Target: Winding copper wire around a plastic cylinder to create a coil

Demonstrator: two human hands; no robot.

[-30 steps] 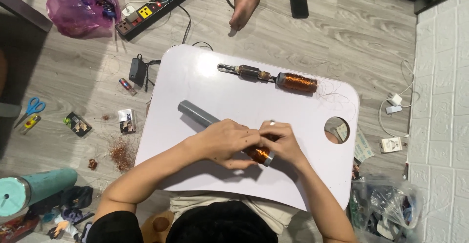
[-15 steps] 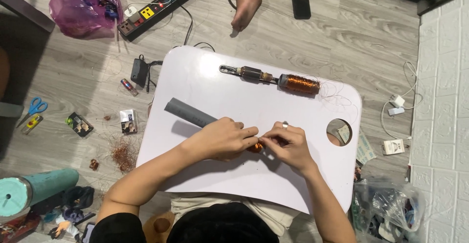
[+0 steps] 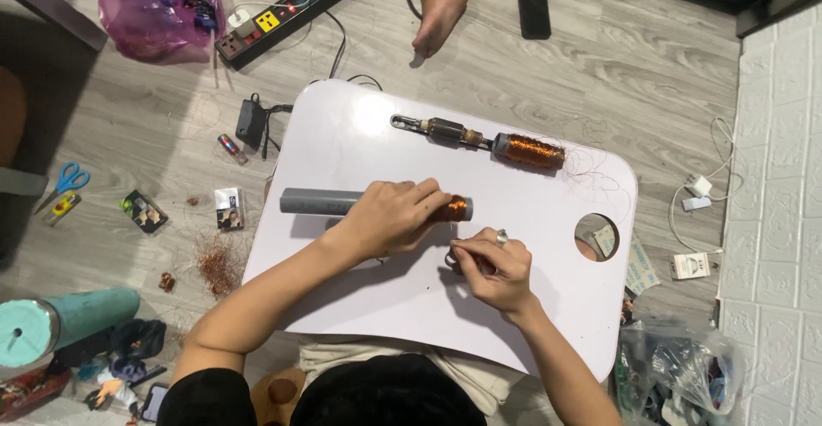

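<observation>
My left hand [image 3: 390,216] grips a grey plastic tube [image 3: 317,202] that lies across a white lap table [image 3: 360,126]. Copper wire [image 3: 449,210] is wound around the tube's right end, just past my fingers. My right hand [image 3: 492,265], with a ring on one finger, is pinched shut just below the coil; the thin wire it seems to hold is too fine to make out. Farther back on the table lies a motor rotor [image 3: 479,141] with a copper coil [image 3: 529,151] and loose wire strands.
A round hole [image 3: 597,236] pierces the table's right side. On the floor: a power strip [image 3: 287,0], pink bag [image 3: 158,8], phone [image 3: 533,9], another person's bare foot [image 3: 439,11], scissors [image 3: 67,178], copper scraps [image 3: 216,265], teal flask [image 3: 60,323], plastic bag [image 3: 685,375].
The tube has swung from slanted to level. My hands, first clasped together over the coil, have separated; the right hand has dropped below the coil.
</observation>
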